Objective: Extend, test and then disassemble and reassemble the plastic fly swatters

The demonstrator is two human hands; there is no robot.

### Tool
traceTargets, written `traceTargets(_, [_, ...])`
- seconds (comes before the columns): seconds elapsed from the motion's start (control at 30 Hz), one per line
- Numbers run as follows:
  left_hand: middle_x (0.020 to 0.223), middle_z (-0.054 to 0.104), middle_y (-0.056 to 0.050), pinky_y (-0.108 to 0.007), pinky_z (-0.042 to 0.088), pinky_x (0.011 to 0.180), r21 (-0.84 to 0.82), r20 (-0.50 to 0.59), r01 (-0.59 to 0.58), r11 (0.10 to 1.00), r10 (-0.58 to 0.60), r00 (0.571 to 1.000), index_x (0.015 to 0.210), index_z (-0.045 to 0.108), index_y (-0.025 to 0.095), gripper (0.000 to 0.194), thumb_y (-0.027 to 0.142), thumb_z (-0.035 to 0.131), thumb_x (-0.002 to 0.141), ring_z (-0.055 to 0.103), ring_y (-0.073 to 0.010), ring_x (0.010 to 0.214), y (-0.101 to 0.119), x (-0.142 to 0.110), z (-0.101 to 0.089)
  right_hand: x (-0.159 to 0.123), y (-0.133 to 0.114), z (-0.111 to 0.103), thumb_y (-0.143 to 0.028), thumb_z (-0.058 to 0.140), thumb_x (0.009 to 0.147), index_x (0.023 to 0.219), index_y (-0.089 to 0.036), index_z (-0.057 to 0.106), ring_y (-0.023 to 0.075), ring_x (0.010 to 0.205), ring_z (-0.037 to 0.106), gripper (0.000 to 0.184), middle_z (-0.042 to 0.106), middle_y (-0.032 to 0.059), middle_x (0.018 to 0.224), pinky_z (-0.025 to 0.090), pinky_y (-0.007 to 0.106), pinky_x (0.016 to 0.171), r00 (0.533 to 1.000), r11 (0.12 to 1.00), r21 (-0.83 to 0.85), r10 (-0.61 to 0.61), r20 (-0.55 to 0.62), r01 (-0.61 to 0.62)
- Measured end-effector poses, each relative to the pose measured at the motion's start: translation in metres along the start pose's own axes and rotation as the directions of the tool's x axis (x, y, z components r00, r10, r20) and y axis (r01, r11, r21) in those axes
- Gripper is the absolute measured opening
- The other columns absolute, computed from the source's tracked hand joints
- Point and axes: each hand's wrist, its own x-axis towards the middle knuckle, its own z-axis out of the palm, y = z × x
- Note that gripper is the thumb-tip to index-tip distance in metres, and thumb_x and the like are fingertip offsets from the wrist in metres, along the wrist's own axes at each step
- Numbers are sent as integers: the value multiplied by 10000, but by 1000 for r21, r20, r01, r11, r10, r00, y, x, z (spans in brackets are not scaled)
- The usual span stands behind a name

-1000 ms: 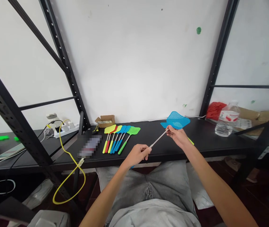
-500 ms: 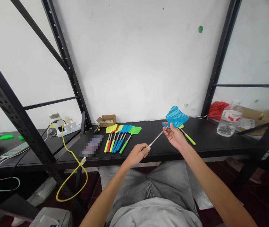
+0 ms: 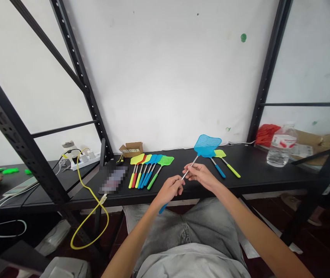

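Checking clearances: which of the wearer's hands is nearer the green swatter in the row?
Left. The left hand is just to the right of the green swatter; the right hand is farther right, up the shaft of the held blue swatter.

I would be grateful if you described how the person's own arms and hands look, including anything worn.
The left hand and right hand are ungloved, and no watch or bracelet shows at either wrist. Both forearms are uncovered, with no sleeves in view. The person wears a pale grey top and faded grey jeans.
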Motion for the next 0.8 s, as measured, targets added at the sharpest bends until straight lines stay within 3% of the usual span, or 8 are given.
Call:
traceTargets(0.13, [537,517,22,-216,342,516,38,1,-29,999,29,1000,692,467,182,404,505,409,927,445,-98,486,-1,0,1,2,2,4,-515,723,757,823,-162,707,159,678,657,359,726,102,862,503,265,604,999,992,-123,-32,-32,28])
traceTargets(0.27, [502,530,24,-219,329,520,94,5,-45,995,45,999,703,484,182,431,530,387,939,423,-97,465,1,1,2,5,-6,-6,-544,734,726,768,-160,727,149,631,623,387,731,110,824,464,252,548,984,982,-181,-88,-156,59])
traceTargets(0.43, [467,511,30,-219,327,513,83,41,-44,996,40,998,721,476,186,450,551,346,949,394,-96,438,8,1,3,4,-17,-13,-559,726,730,747,-161,734,162,642,607,399,727,114,798,453,256,537,964,974,-205,-144,-223,98])
traceTargets(0.63, [446,488,42,-220,293,471,87,61,-48,995,43,997,734,466,190,448,569,351,944,372,-90,402,15,-1,0,5,-21,-17,-536,730,746,747,-164,737,158,669,607,372,729,110,811,453,242,547,956,980,-162,-153,-249,115])
traceTargets(0.8, [433,470,51,-217,290,461,152,95,-52,987,38,995,712,455,192,456,569,346,945,362,-85,393,20,-5,-5,5,-29,-30,-522,783,693,731,-172,717,142,643,603,358,729,99,808,454,220,518,917,991,-48,-135,-375,126])
